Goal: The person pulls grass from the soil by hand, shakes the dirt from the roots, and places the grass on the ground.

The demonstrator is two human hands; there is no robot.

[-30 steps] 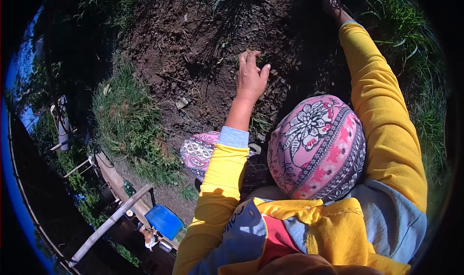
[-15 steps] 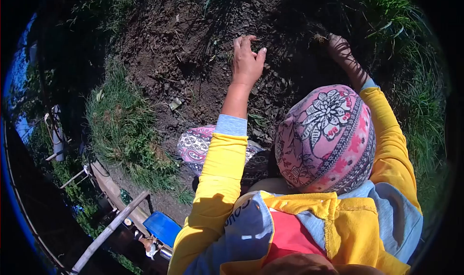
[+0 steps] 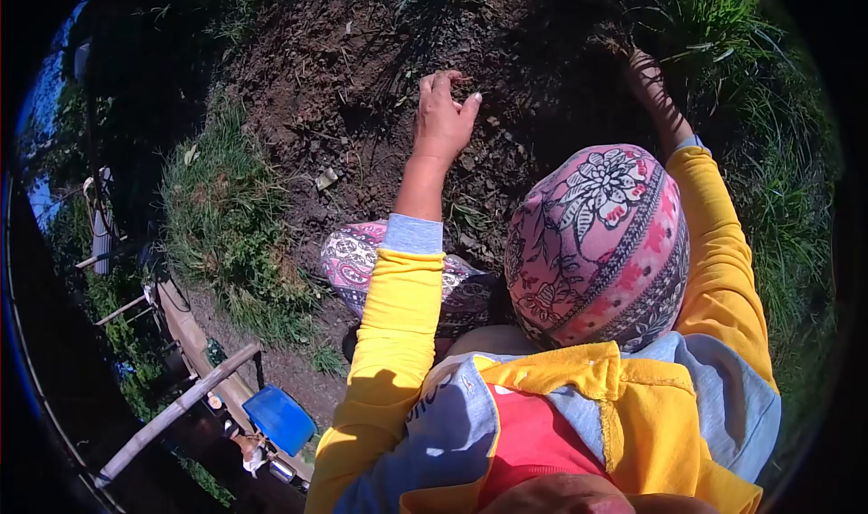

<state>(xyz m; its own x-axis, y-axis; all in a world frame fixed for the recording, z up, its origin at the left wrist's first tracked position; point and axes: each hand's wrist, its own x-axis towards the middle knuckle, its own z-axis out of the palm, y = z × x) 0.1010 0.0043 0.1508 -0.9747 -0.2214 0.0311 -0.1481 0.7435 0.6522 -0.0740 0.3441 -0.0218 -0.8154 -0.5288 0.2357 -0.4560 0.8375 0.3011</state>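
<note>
The left hand (image 3: 443, 121) is over the patch of dark soil (image 3: 307, 80), more or less in the middle between its left and right edges. Its fingers are bent loosely and the thumb stands apart from them, so this hand is not clenched, and it looks released. I cannot tell whether the fingertips touch the soil.

The right hand (image 3: 646, 80) is in the shade at the right edge of the soil patch, close to the green grass (image 3: 768, 125) that grows there. Just at its fingers there is a brown, root-like clump (image 3: 611, 38). The fingers are too dark to see well, and I cannot tell if they are grasping the clump or only lie beside it.

Both arms are in yellow sleeves (image 3: 398, 306) and reach forward, on the two sides of the right knee (image 3: 597, 243), which is covered by pink flowered cloth. The left knee (image 3: 348, 261), in similar cloth, is partly behind the left forearm. A small pale scrap (image 3: 326, 179) lies on the soil, to the left of this forearm. A grass tuft (image 3: 231, 216) borders the left edge of the soil patch.
</note>
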